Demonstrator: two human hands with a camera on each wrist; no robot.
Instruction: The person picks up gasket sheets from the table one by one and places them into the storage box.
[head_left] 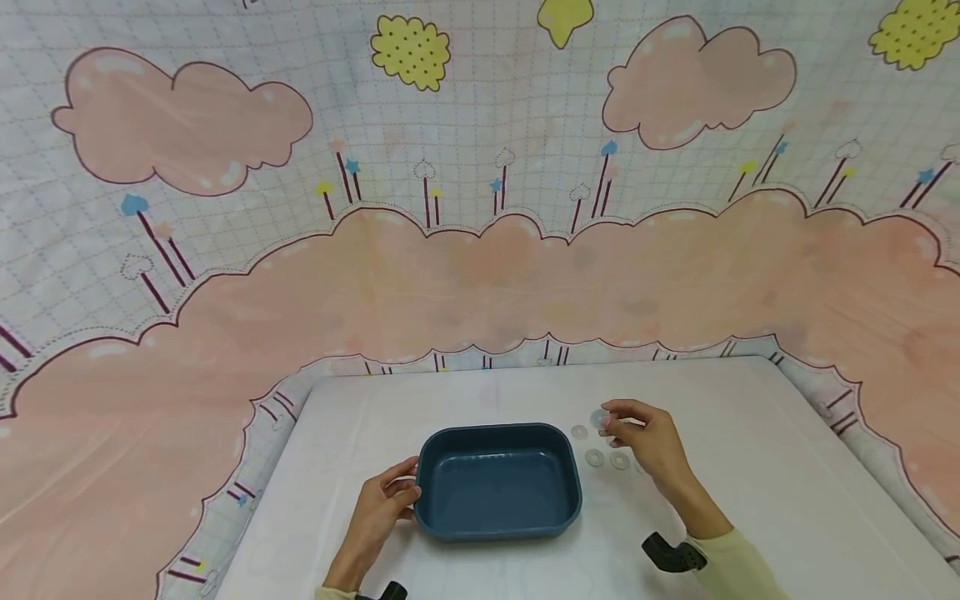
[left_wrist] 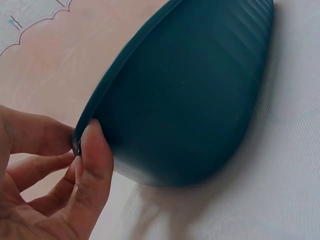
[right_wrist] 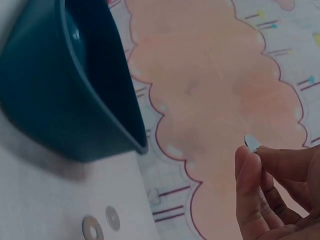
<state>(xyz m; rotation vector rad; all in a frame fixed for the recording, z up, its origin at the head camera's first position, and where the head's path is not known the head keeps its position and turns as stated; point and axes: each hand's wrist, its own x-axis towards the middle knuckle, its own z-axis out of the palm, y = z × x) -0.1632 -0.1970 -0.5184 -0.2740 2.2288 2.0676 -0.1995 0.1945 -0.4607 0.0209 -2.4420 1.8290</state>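
Note:
A dark blue rectangular plastic tub (head_left: 498, 527) stands on the white table with nothing inside it. My left hand (head_left: 380, 508) pinches the tub's left rim between thumb and fingers, as the left wrist view shows with the rim (left_wrist: 95, 100) between them. My right hand (head_left: 647, 437) is raised beyond the tub's right side. Its thumb and fingertips pinch a flat round washer (right_wrist: 251, 143) by the edge. Below that hand several more washers lie flat on the table, among them one washer (head_left: 595, 457) close to the tub and another washer (head_left: 619, 461) beside it. My right hand partly covers others.
The white table (head_left: 300, 517) ends at a back edge behind the tub. A cloth backdrop (head_left: 495, 283) printed with pink clouds hangs behind it. A black wrist strap (head_left: 673, 555) sits at my right sleeve (head_left: 738, 571).

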